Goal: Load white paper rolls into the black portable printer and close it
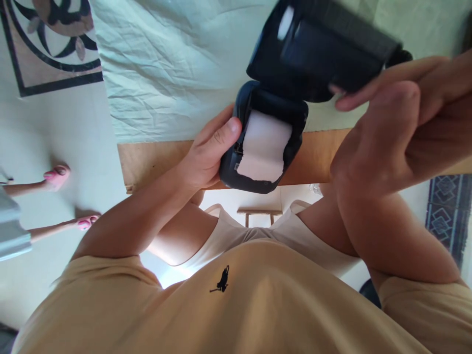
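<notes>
A small black printer [230, 169] is held up over the table edge with its lid [324, 44] swung open. A white paper roll [263, 150] sits in the open bay, its torn end facing me. My left hand [208, 152] grips the printer body from the left side, thumb on its rim. My right hand [387, 132] is raised at the right, with its fingertips pressed on the underside of the open lid. The lid is blurred.
A wooden table [155, 160] carries a wrinkled pale green cloth [177, 69]. Another person's feet in pink sandals [57, 177] stand on the floor at the left. A small wooden stool [258, 214] shows below, and a patterned rug [448, 211] lies at the right.
</notes>
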`<state>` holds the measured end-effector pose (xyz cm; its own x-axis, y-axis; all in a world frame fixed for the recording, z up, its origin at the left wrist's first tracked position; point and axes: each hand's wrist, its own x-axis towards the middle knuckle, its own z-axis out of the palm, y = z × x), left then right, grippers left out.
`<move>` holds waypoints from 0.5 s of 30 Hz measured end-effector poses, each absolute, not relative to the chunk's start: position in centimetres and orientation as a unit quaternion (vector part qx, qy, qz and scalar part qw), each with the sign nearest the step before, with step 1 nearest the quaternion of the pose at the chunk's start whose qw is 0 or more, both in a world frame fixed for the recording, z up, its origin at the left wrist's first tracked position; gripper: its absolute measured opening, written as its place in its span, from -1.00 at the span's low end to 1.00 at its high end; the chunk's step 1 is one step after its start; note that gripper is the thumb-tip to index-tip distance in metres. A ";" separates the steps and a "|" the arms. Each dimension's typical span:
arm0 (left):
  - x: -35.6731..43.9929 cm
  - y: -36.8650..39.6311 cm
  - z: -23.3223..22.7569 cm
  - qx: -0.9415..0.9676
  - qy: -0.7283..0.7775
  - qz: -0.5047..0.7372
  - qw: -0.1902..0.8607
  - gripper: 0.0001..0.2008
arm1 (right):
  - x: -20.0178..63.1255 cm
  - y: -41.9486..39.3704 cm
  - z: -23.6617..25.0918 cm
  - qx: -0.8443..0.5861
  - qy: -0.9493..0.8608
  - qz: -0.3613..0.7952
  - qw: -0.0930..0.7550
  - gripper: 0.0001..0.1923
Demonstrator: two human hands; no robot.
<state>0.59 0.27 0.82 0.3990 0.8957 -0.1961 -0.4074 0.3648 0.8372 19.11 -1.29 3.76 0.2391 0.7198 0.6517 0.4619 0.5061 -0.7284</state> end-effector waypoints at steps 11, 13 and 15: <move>0.9 -0.1 1.7 0.322 0.325 0.424 0.782 -0.65 | 18.9 -2.2 3.9 -0.580 -0.752 -0.049 0.310 -0.89; 0.9 0.0 1.8 0.307 0.333 0.422 0.785 -0.70 | 18.7 -2.3 4.1 -0.602 -0.756 -0.037 0.253 -0.81; 0.8 0.0 2.0 0.307 0.335 0.415 0.788 -0.74 | 18.7 -2.2 4.2 -0.598 -0.766 -0.033 0.235 -0.79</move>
